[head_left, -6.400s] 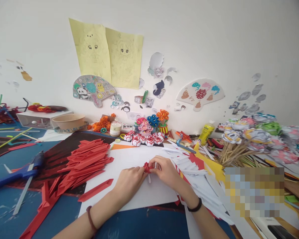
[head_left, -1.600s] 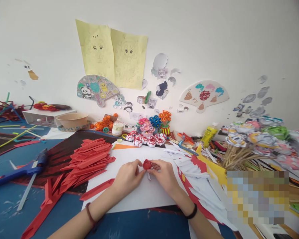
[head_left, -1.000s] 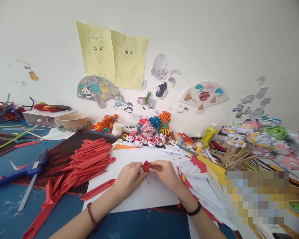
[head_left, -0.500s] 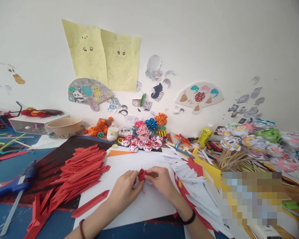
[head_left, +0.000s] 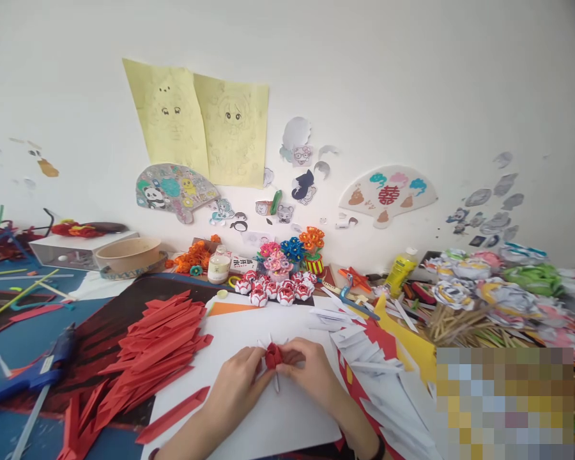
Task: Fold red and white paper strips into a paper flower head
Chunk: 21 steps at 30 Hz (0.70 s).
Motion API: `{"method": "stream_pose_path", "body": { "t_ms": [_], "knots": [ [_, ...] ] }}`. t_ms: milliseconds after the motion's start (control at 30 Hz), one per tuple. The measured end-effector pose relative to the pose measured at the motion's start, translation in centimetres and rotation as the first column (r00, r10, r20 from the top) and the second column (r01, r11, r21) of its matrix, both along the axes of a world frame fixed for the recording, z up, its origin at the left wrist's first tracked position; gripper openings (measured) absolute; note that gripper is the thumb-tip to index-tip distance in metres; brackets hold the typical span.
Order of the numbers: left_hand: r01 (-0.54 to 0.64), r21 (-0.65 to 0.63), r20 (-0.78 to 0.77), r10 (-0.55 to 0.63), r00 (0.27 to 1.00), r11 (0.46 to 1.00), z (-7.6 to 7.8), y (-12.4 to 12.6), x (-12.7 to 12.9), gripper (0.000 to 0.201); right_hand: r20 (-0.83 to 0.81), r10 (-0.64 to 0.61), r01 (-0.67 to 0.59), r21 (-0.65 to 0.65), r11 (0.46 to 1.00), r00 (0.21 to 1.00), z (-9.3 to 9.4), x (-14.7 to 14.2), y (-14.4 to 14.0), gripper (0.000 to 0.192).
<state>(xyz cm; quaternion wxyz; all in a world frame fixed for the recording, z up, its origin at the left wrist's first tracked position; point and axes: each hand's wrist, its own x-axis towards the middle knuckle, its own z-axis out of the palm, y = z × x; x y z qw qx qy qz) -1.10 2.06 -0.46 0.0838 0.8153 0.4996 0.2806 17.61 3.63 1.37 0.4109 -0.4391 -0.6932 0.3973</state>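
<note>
Both hands — left hand (head_left: 237,393), right hand (head_left: 311,374) — pinch a red paper flower (head_left: 273,355).

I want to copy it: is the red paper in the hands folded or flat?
Folded: the red paper piece is bunched into a small bud between the left hand and right hand.

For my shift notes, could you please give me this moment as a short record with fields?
Left hand: pinching the red folded paper piece
Right hand: gripping the same piece from the other side
Under the hands: white sheet
Person's left: pile of red folded strips, blue glue gun
Back, by the wall: row of red-and-white paper flowers, yellow glue bottle
</note>
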Motion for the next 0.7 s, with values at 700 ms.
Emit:
{"method": "stream_pose_path", "body": {
  "t_ms": [700],
  "knots": [
    [0.038, -0.07, 0.138, -0.028, 0.99, 0.997, 0.45, -0.04, -0.32, 0.017, 0.124, -0.006, -0.002, 0.068, 0.998, 0.992, 0.29, -0.35, -0.13, 0.015]
  ]
}}
